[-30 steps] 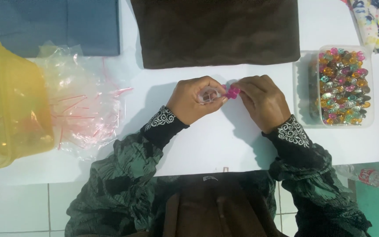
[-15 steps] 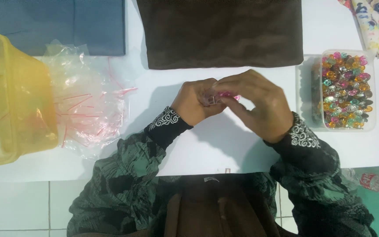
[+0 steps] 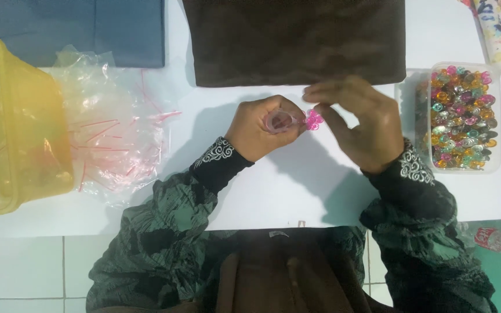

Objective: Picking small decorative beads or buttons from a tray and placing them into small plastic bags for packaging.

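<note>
From the head view, the right hand [image 3: 362, 124] has lifted and spread since a moment ago, fingertips pinching the pink bead [image 3: 313, 120]. The left hand [image 3: 262, 127] stays curled around a small clear bag [image 3: 279, 121], so packing continues beside the bead tub [image 3: 494, 116].

We note a white surface [image 3: 297, 191] under even light — brown cloth [image 3: 294, 40] and blue cloth [image 3: 88, 26] at its far edge; white tiled floor [image 3: 24, 272] below.
</note>
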